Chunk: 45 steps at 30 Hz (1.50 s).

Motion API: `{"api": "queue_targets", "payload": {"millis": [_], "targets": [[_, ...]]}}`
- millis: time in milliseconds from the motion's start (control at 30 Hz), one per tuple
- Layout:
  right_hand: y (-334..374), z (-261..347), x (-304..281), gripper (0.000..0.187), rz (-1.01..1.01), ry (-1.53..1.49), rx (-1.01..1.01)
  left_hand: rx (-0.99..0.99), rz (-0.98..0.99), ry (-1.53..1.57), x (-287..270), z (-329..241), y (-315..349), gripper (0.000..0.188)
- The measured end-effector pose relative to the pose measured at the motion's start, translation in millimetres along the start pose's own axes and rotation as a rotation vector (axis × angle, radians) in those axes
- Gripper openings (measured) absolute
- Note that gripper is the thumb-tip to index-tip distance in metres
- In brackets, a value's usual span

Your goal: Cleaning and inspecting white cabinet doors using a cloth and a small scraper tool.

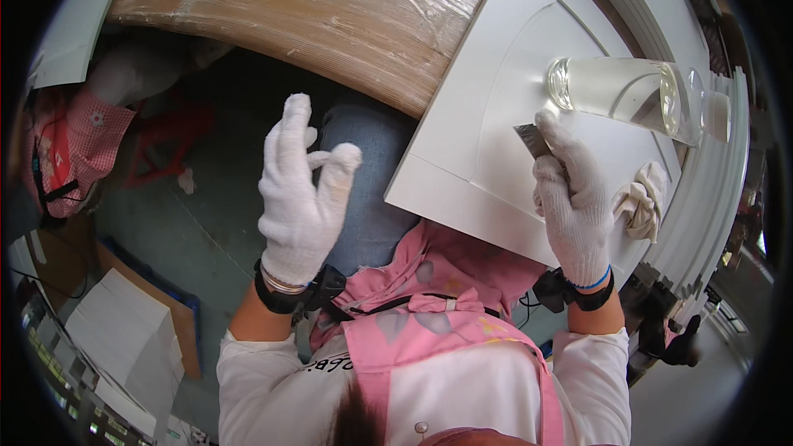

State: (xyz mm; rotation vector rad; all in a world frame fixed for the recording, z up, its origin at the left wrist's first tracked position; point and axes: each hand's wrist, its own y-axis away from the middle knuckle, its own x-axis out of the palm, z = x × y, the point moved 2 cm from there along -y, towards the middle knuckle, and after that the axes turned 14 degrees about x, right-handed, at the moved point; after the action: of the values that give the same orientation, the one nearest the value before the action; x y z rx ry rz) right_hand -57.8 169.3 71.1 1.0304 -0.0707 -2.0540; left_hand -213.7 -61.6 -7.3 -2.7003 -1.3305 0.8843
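My left hand (299, 194), in a white knit glove, is raised over the gap beside the work surface. Its fingers are stretched and the thumb stands apart, with nothing in it. My right hand (576, 206), gloved too, is closed on a small flat metal blade (530, 139), whose dark grey end sticks out past the fingertips. It is held above a white cabinet door panel (496, 107) with a curved moulded line. Just beyond the right fingers, a clear container of pale liquid (619, 92) is on the panel. A crumpled cream cloth (643, 201) lies right of my right wrist.
Ahead is a stack wrapped in clear film (314, 8). More white panels (698, 190) line the right side. At the left are a person in a pink checked garment (92, 132), a red stool (165, 144) and white sheets (124, 330) by a cardboard piece.
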Motion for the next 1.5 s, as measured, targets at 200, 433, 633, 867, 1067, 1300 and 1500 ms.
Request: {"api": "queue_targets", "payload": {"millis": [200,433,633,867,1067,1300,1500], "targets": [[29,2,13,0.045,0.222,0.345,-0.118,-0.461,0.207,0.804,12,-20,32,0.066],[22,31,54,0.039,0.232,0.412,-0.256,-0.516,0.187,1.280,26,-9,46,0.083],[21,28,54,0.046,0.314,0.481,-0.317,-0.596,0.169,1.338,21,-2,47,0.090],[21,33,67,0.053,-0.086,0.661,-0.531,-0.646,0.137,1.403,18,-4,51,0.094],[21,35,79,0.044,-0.141,0.762,-0.635,-0.737,0.016,1.594,23,-5,63,0.097],[21,25,73,0.043,0.110,0.715,-0.768,-0.757,-0.053,1.667,27,-7,63,0.094],[19,20,74,0.039,0.010,0.586,-0.757,-0.761,-0.072,1.668,27,-6,61,0.095]]}}
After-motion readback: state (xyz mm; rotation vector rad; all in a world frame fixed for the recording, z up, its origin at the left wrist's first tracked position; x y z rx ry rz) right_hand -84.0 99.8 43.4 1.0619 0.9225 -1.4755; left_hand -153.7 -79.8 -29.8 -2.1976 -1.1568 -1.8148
